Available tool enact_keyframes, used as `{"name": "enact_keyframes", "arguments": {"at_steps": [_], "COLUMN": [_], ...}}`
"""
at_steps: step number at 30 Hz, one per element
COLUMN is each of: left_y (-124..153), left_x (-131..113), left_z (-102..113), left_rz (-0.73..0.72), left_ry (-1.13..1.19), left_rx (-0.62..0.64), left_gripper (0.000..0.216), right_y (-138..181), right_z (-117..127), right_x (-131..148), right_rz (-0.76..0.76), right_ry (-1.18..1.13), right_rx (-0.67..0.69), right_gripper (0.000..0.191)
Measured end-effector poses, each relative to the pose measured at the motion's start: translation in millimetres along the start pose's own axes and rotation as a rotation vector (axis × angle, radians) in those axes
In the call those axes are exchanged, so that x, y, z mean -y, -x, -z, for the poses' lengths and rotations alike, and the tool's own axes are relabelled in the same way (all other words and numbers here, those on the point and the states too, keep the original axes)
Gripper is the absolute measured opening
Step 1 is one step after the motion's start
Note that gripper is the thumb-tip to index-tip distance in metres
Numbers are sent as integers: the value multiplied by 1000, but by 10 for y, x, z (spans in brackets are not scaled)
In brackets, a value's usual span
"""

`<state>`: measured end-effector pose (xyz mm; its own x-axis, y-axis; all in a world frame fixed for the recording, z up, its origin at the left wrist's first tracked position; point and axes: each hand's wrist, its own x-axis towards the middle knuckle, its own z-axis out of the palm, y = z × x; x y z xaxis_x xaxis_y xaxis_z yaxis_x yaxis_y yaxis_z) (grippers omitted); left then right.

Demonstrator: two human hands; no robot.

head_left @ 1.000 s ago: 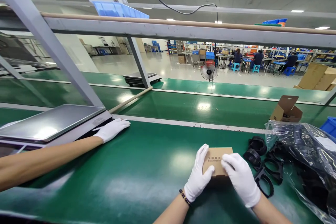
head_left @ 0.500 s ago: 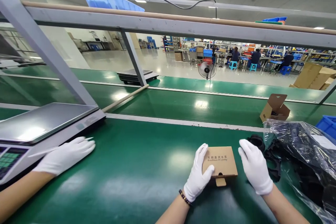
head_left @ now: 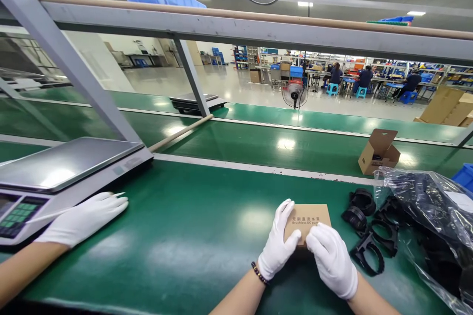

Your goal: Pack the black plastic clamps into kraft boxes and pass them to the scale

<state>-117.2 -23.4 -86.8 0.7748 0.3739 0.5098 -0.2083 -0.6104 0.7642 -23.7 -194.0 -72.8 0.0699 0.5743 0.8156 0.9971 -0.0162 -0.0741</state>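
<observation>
A small brown cardboard box [head_left: 308, 212], printed "Brushless DC pump", lies on the green work surface in front of me. My left hand [head_left: 278, 245], in a white glove with a beaded bracelet at the wrist, grips its left side, thumb at the front edge. Curled fingers of my right hand [head_left: 330, 258], also gloved, press on the box's front right edge and hide the tab there. Black plastic ring-shaped brackets [head_left: 369, 251] and black round parts [head_left: 358, 209] lie to the right of that hand.
At far right is a clear plastic bag [head_left: 424, 197] of black parts. An open carton [head_left: 379, 155] stands beyond. At left a co-worker's gloved hand [head_left: 86, 216] rests beside a weighing scale [head_left: 74, 162]. A metal rail [head_left: 236, 27] spans the view above.
My right hand has moved left and down from beside the box onto its front edge, covering the tab. My left hand keeps its hold. The open carton has shifted slightly left.
</observation>
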Motion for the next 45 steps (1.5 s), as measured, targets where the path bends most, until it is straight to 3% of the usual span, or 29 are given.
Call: {"name": "enact_keyframes", "arguments": {"at_steps": [3, 7, 10, 15, 19, 21, 24, 27, 30, 32, 34, 36, 39, 42, 45], "left_y": [-10, -16, -16, -27, -64, -103, -225, -405, -558, -621, -674, -739, -884, -1079, -1330], "left_x": [-4, -10, 5, -15, -252, -402, -513, -422, -241, -151, -107, -101, -114, -107, -86], "left_z": [0, -10, -10, 85, 153, 148, 185, 436, 873, 1132, 1261, 1234, 984, 657, 322], "left_rz": [5, 11, 15, 18, -66, -194, -305, -212, -57, 42, 61, -8, -157, -263, -252], "left_ry": [-13, -19, -23, -120, -443, -606, -773, -968, -1167, -1316, -1404, -1394, -1295, -1197, -1111], "left_rx": [-9, -5, 11, 17, -33, -27, 107, 167, 163, 85, -17, -62, -29, 49, 195], "left_gripper": [59, 59, 58, 57, 51, 47, 39, 34, 35, 36, 37, 36, 35, 36, 41], "right_y": [-51, -91, -90, -42, -20, -52, -176, -315, -349, -318, -294, -307, -355, -340, -268], "right_z": [40, 105, 82, -96, -243, -293, -261, -30, 303, 465, 533, 530, 511, 545, 544], "right_x": [27, 34, 41, 82, 109, 129, 94, -141, -524, -738, -850, -868, -841, -869, -915], "right_rz": [-88, -7, -21, -328, -573, -560, -405, -356, -501, -570, -605, -624, -625, -656, -683], "right_ry": [-31, -120, -74, 77, 107, 23, -43, 158, 501, 580, 577, 565, 531, 506, 472], "right_rx": [26, 116, 41, -116, -130, -120, -81, 26, 280, 378, 415, 442, 490, 570, 598], "right_gripper": [30, 22, 26, 44, 57, 44, 38, 31, 26, 13, 19, 25, 18, 9, 24]}}
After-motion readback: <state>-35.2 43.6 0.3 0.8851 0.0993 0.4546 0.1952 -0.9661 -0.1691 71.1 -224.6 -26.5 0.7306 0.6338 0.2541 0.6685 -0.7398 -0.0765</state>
